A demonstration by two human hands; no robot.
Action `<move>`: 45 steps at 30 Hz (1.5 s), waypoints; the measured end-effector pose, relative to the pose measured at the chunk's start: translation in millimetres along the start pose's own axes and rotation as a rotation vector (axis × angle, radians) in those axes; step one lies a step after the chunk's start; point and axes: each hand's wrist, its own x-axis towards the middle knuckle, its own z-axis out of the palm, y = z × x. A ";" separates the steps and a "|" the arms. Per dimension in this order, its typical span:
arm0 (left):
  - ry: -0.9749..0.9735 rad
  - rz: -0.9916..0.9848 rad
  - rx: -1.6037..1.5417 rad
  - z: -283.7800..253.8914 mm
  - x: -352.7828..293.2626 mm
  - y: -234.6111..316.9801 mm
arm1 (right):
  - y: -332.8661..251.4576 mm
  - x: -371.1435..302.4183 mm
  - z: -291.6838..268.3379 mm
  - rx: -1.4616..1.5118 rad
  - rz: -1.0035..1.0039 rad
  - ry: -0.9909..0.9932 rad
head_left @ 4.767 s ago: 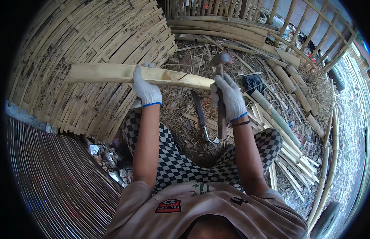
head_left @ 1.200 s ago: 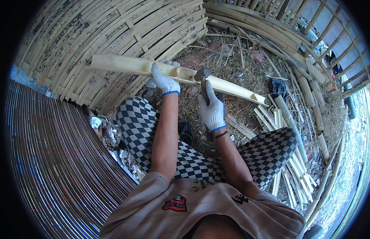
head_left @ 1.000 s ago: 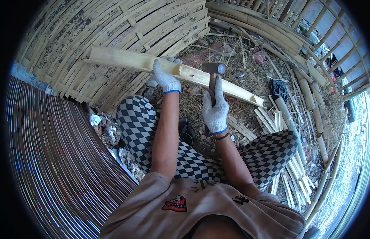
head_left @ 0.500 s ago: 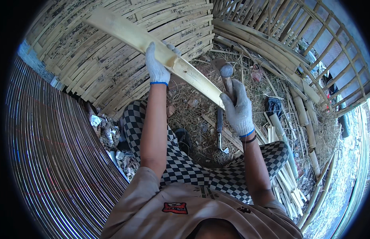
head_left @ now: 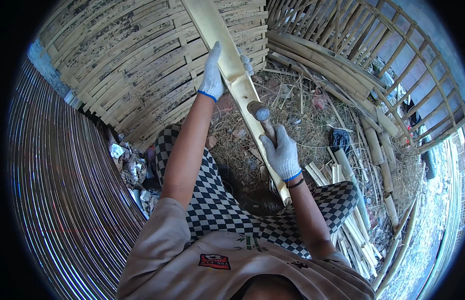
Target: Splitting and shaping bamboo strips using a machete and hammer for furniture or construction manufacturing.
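A long split length of bamboo (head_left: 231, 57), pale and hollow inside with a node across it, runs from the top of the view down toward my lap. My left hand (head_left: 211, 76), in a white knit glove, is wrapped around its upper part, thumb on the near edge and fingertips showing at the far edge. In my gloved right hand (head_left: 282, 155) is the wooden handle of a hammer (head_left: 259, 111). Its dark metal head hangs over the bamboo's hollow, below the node; whether it touches is unclear. The bamboo's lower end lies beside my right wrist.
A woven bamboo wall (head_left: 137, 60) stands ahead, with a bamboo lattice (head_left: 417, 80) at far right. Bamboo strips (head_left: 355, 240) are piled by my right knee, near a black plastic bag (head_left: 341, 141). Corrugated sheeting (head_left: 77, 200) fills the left. Straw and scraps litter the ground.
The bamboo has swung steeper, its lower end coming down toward my lap and covering the knife on the ground. My right hand has brought the hammer left and down over the bamboo.
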 end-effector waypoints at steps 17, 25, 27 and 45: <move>-0.175 -0.029 -0.066 24.8 -23.1 -49.7 | 4.7 -5.2 2.1 -0.035 -0.015 0.096; -0.040 0.035 0.025 13.5 -15.4 -54.7 | -11.2 -8.3 -16.1 0.057 -0.060 0.143; -0.025 0.019 0.019 15.1 -16.9 -54.2 | -5.9 -11.5 -17.5 0.051 -0.222 0.217; -0.089 -0.036 -0.131 14.8 -19.8 -62.7 | 6.8 0.7 15.6 -0.074 0.156 0.054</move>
